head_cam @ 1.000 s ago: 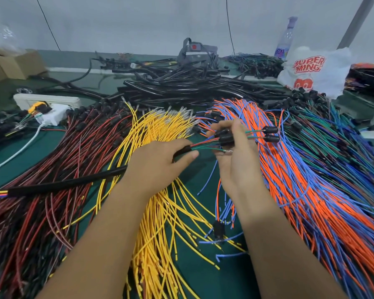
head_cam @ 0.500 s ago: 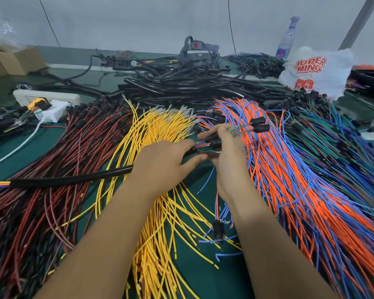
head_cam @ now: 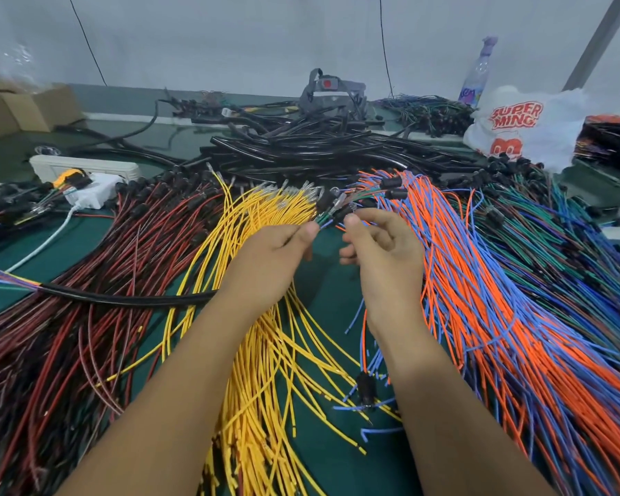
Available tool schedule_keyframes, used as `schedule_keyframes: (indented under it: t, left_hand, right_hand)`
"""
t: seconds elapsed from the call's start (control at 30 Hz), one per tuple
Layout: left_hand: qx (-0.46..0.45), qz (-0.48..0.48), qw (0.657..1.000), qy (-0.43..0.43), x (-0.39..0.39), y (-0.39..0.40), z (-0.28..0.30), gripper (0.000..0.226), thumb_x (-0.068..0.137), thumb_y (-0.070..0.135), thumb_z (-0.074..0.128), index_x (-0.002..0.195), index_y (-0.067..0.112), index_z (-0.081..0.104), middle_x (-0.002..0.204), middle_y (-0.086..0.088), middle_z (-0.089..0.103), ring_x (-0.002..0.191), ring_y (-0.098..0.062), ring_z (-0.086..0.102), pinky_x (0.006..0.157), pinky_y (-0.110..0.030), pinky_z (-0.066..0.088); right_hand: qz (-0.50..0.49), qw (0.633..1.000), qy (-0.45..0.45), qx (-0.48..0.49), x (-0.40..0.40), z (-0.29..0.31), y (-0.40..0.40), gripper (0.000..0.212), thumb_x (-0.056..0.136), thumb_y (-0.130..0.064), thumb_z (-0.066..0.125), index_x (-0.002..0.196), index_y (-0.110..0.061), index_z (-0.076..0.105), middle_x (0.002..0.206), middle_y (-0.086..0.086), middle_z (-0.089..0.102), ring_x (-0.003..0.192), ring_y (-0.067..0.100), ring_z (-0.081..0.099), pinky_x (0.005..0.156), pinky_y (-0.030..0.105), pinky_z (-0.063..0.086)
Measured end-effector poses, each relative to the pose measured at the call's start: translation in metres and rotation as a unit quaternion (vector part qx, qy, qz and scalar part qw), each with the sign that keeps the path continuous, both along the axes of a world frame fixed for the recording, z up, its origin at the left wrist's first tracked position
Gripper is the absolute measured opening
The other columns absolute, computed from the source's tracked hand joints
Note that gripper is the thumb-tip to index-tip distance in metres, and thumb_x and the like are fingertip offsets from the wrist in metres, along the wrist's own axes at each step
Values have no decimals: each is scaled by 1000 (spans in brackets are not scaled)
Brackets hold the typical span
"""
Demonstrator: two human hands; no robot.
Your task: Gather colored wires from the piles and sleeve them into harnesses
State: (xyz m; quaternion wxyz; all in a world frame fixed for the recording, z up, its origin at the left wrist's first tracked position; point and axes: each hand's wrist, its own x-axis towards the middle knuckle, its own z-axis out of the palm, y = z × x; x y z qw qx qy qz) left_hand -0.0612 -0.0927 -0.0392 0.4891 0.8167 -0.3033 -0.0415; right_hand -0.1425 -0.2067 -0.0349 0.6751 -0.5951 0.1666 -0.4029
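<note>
At far left, a black sleeve [head_cam: 129, 299] lies across the red-and-black wire pile [head_cam: 86, 281], coloured strands spilling from its left mouth, apparently laid flat so the bundle can be drawn through. At centre, above the yellow wires [head_cam: 262, 223], the left hand [head_cam: 269, 259] reaches forward, knuckles up, thumb and forefinger pinching the sleeved bundle's connector ends [head_cam: 332, 209], likely to steady them. Just right, the right hand [head_cam: 380, 252] faces it, fingers loosely curled; whether its fingertips clamp a strand is unclear. Orange and blue wires [head_cam: 480, 298] fan toward lower right, sorted by colour for easy picking.
</note>
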Motion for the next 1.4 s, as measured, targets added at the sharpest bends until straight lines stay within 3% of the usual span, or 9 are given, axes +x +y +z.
schedule_keyframes:
  t: [0.27, 0.43, 0.6, 0.83, 0.9, 1.0, 1.23, 1.3, 1.4]
  left_hand:
    - [68, -3, 994, -87, -7, 1, -4, 48, 95, 58, 37, 72, 20, 55, 56, 5, 47, 54, -14, 44, 55, -35, 35]
    - [66, -3, 993, -93, -5, 3, -7, 23, 94, 59, 38, 93, 42, 54, 52, 8, 45, 45, -8, 40, 50, -29, 33]
    - [37, -25, 991, -129, -7, 7, -4, 14, 97, 46, 45, 101, 38, 56, 68, 6, 59, 64, -16, 57, 62, -46, 49]
    - [51, -18, 987, -150, -7, 9, -6, 18, 94, 51, 43, 108, 42, 50, 69, 7, 61, 59, -9, 55, 55, -36, 46]
    - [44, 3, 985, -165, -8, 6, -7, 25, 91, 54, 42, 112, 44, 51, 81, 13, 65, 69, -5, 56, 59, -31, 45]
    - [9, 23, 981, -194, -6, 3, -6, 27, 95, 38, 52, 121, 36, 60, 101, 18, 62, 92, -5, 54, 73, -31, 46]
    - [-27, 69, 952, -297, -7, 5, -2, 25, 87, 24, 60, 108, 23, 73, 91, 5, 68, 88, -21, 63, 70, -41, 53]
    - [-52, 77, 953, -288, -8, 6, -2, 24, 86, 23, 63, 107, 24, 73, 93, 7, 70, 87, -18, 65, 73, -39, 54]
    - [-59, 82, 969, -226, -7, 7, -3, 21, 85, 22, 70, 105, 27, 73, 98, 12, 72, 90, -12, 66, 79, -39, 55]
  right_hand:
    - [-25, 1000, -16, -8, -2, 1, -3, 8, 87, -7, 69, 81, -11, 66, 64, -1, 64, 49, 7, 58, 48, 18, 49]
    - [-33, 999, 0, 5, 1, -2, -6, 16, 86, 2, 63, 76, -10, 64, 61, 0, 60, 47, 7, 58, 47, 18, 47]
    - [4, 998, -9, 55, 2, -3, -6, 23, 86, 8, 55, 73, -10, 62, 54, -2, 61, 45, 9, 57, 46, 20, 49]
    - [80, 990, -14, 116, 1, -3, -6, 24, 92, 5, 53, 75, -10, 62, 62, 5, 67, 50, 13, 60, 50, 22, 51]
    - [91, 988, -11, 127, 2, -3, -6, 24, 93, 5, 50, 77, -10, 61, 64, 5, 67, 52, 14, 61, 52, 23, 52]
    - [110, 979, -15, 169, 4, -3, -5, 21, 93, 7, 42, 86, -5, 58, 67, 7, 66, 54, 16, 61, 54, 24, 53]
    - [190, 955, -16, 227, -2, 0, -3, 23, 92, -8, 39, 83, -13, 61, 78, 5, 69, 61, 20, 63, 53, 25, 50]
    - [160, 963, -4, 215, -1, 2, -3, 22, 94, -12, 42, 82, -12, 61, 72, 3, 70, 57, 18, 63, 51, 23, 48]
    - [15, 990, 63, 122, 1, 0, -3, 24, 95, -17, 53, 72, -11, 60, 59, 2, 62, 46, 15, 55, 47, 24, 43]
